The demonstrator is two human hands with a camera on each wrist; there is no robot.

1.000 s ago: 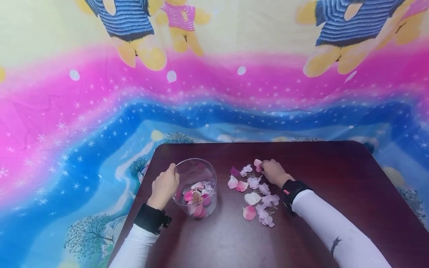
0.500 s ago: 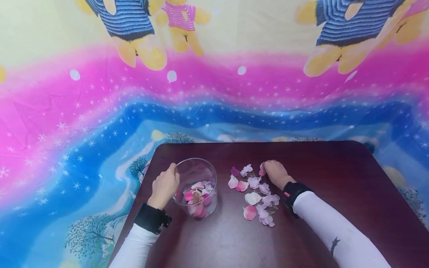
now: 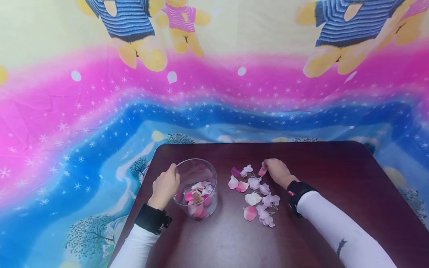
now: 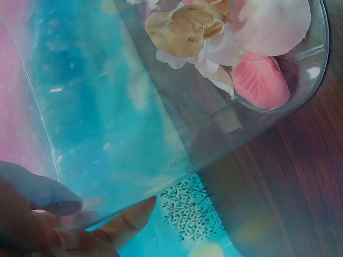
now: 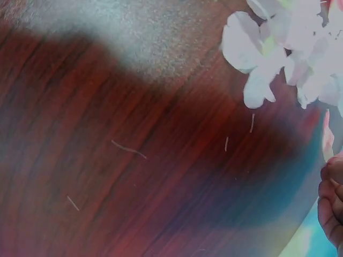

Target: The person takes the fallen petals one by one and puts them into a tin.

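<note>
A clear round bowl (image 3: 214, 212) stands on the left of the table, with pink, white and brownish petals (image 4: 262, 80) at its bottom. My left hand (image 3: 165, 187) grips its rim from the left; in the left wrist view the thumb and fingers pinch the thin clear wall. Right of the bowl, my right hand (image 3: 277, 173) pinches a pink petal (image 3: 262, 171) at the far end of a loose group of petals. Only the petal's edge and some fingertips show in the right wrist view. Beside it lie pale lilac flowers (image 3: 254, 182), their thin stems partly visible.
More petals lie on the dark wood table (image 3: 328, 167): a purple petal (image 3: 235, 171), a white petal (image 3: 253, 198) and a pink petal (image 3: 249, 213) near the front. Behind the table hangs a colourful printed cloth (image 3: 214, 89).
My right hand has drawn slightly to the right, and the pink petal has moved and turned with it. The left hand and the bowl have stayed in place.
</note>
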